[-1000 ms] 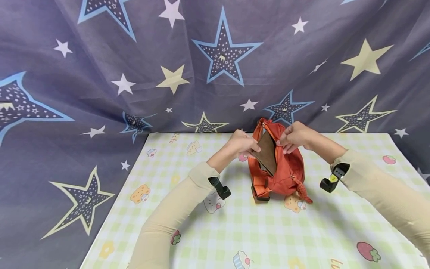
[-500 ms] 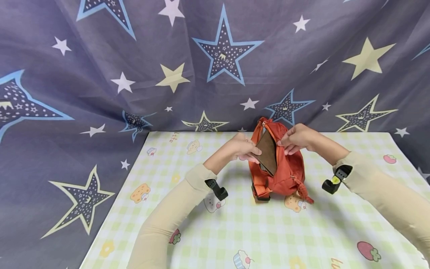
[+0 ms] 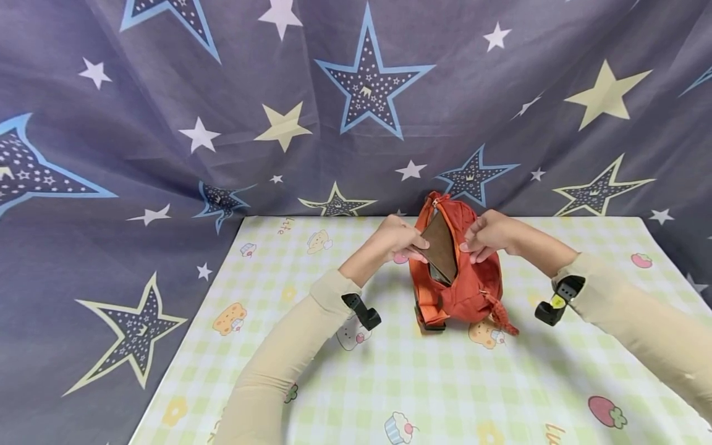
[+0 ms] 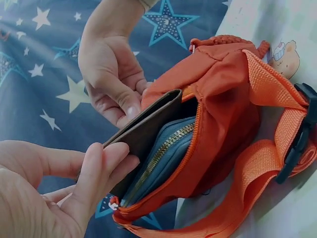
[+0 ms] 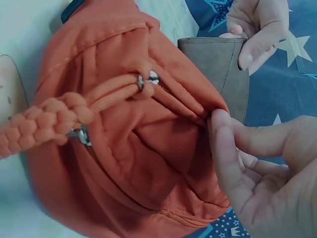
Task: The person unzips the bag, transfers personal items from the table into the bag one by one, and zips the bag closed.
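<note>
An orange-red waist bag (image 3: 475,287) stands on the table with its zipped mouth spread open. My left hand (image 3: 396,240) pinches a brown folded wallet (image 3: 441,248) between thumb and fingers; the wallet is partly inside the mouth. In the left wrist view, a blue zip purse (image 4: 167,144) with a brass zipper sits in the bag beside the wallet. My right hand (image 3: 492,235) pinches the rim of the bag on the right side, which the right wrist view shows with the thumb and finger on the fabric (image 5: 148,163). The wallet's lower part is hidden inside.
An orange strap (image 4: 255,168) with a black buckle (image 4: 299,134) hangs at the bag's near side. A braided cord pull (image 5: 44,124) dangles from a zipper. The checked tablecloth (image 3: 334,383) lies underneath, and a star-patterned curtain (image 3: 233,80) rises behind the table.
My right hand has shifted slightly towards me along the bag's rim. The left hand keeps its pinch on the wallet, with hardly any movement.
</note>
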The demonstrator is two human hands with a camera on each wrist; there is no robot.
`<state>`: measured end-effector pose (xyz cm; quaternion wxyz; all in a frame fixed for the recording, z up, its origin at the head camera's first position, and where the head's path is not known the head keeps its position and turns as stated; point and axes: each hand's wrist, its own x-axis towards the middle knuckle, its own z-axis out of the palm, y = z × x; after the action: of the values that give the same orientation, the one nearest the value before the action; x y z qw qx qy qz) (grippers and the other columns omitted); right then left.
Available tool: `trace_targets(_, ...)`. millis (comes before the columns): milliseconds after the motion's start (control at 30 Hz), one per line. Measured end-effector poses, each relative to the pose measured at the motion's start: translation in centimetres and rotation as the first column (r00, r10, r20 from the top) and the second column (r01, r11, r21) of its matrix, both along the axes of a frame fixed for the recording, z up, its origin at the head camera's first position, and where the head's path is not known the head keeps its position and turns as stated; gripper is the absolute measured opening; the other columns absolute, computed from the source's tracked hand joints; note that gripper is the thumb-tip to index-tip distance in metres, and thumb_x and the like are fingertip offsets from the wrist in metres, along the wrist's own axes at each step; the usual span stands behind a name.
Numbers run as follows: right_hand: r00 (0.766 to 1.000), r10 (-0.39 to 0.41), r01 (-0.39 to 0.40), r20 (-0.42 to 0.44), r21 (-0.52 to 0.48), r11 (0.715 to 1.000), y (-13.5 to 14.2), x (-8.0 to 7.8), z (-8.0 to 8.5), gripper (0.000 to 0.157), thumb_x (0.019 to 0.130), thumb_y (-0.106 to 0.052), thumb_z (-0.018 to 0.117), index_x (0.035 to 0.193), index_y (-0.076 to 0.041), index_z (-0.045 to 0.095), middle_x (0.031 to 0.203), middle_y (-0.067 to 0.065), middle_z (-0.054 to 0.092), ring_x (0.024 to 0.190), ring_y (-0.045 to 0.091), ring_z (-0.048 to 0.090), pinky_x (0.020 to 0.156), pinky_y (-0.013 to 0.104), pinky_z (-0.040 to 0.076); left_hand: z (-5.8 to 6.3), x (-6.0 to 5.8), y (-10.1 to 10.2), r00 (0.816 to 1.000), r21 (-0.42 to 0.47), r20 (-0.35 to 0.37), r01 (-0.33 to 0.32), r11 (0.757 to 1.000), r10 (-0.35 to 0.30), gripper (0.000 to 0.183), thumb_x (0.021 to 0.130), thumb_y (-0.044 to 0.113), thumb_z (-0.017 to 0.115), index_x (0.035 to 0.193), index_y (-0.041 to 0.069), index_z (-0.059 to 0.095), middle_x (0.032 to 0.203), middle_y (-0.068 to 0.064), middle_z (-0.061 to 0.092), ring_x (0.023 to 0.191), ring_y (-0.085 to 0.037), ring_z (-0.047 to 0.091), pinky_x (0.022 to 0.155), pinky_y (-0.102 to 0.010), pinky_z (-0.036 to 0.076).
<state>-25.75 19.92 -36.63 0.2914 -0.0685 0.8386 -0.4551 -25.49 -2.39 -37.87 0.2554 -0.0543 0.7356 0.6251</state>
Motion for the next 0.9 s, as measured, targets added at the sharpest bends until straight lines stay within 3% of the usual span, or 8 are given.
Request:
trace_targets(267,0.999,-0.032,0.032,0.004,-0.016,0.999,-0.4,-0.6,-0.4,0.010,0.097,0.003,0.061,0.100,0.012,0.059,0.074,-0.002,0.068,0.062,0.010,0.068,0.064,0.025,0.061,-0.8,0.6,0.8,0.998,-0.013,-0.039,-0.047,0.999,0.047,0.006,0.083,-0.006,0.075,0.089,-0.008,0.075,0.078,-0.015,0.069,0.065,-0.027,0.076,0.042,-0.020,0.049)
trace_targets(500,0.997,-0.013,0.019,0.070,-0.089,0.996,0.3,-0.8,-0.9,0.006,0.100,-0.001,0.059,0.096,0.002,0.056,0.068,-0.003,0.063,0.063,0.008,0.067,0.064,0.022,0.058,-1.4,0.2,0.0,0.995,-0.006,-0.013,-0.098,0.995,0.098,0.021,0.083,-0.010,0.074,0.104,-0.008,0.073,0.081,-0.014,0.068,0.050,-0.019,0.070,0.044,-0.019,0.050)
trace_targets(667,0.993,0.002,0.014,0.116,-0.136,0.991,1.1,-1.0,-1.2,0.017,0.102,-0.003,0.058,0.086,-0.008,0.058,0.065,-0.004,0.064,0.062,0.007,0.066,0.064,0.020,0.057,-1.7,-0.3,-0.3,0.995,0.003,-0.006,-0.095,0.995,0.095,0.027,0.083,-0.011,0.073,0.110,-0.010,0.071,0.084,-0.013,0.066,0.048,-0.018,0.069,0.052,-0.021,0.057)
trace_targets(800,0.992,-0.003,0.021,0.123,-0.146,0.989,1.1,-1.4,-1.2,0.024,0.102,-0.004,0.058,0.080,-0.012,0.059,0.063,-0.004,0.065,0.062,0.006,0.065,0.063,0.019,0.056,-1.8,-0.3,0.3,0.993,-0.056,-0.039,-0.115,0.992,0.113,0.025,0.083,-0.007,0.075,0.108,-0.006,0.074,0.084,-0.015,0.071,0.048,-0.017,0.069,0.039,-0.019,0.042)
trace_targets(900,0.993,-0.011,0.028,0.117,-0.150,0.988,0.9,-1.7,-1.1,0.023,0.102,-0.003,0.058,0.080,-0.011,0.059,0.062,-0.004,0.064,0.061,0.006,0.065,0.062,0.019,0.055,-1.8,-0.1,1.0,0.988,-0.093,-0.084,-0.140,0.986,0.132,0.026,0.083,-0.004,0.077,0.109,-0.004,0.074,0.093,-0.018,0.073,0.051,-0.018,0.071,0.039,-0.018,0.041)
